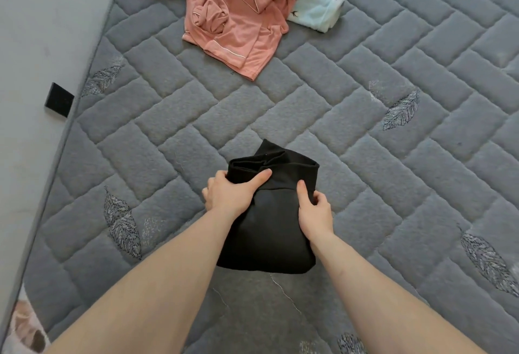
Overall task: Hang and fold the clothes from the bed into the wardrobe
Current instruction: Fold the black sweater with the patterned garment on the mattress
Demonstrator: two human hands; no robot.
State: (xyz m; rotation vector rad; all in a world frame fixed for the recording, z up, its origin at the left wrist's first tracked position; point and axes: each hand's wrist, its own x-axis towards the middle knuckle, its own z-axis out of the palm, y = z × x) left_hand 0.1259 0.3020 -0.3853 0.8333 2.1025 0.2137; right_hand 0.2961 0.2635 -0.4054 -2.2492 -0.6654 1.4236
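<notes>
Pink pyjamas [241,22] beyond black garment [269,230]

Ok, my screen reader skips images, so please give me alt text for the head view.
Both hands, left hand and right hand, grip a folded black garment on a grey quilted mattress. A pink pyjama top overlaps a pale blue garment farther away.

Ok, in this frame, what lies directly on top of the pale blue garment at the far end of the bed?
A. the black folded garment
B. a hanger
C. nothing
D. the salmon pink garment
D: the salmon pink garment is spread over the pale blue garment, while the black garment sits apart, nearer the camera, gripped by the left hand and right hand.
</notes>
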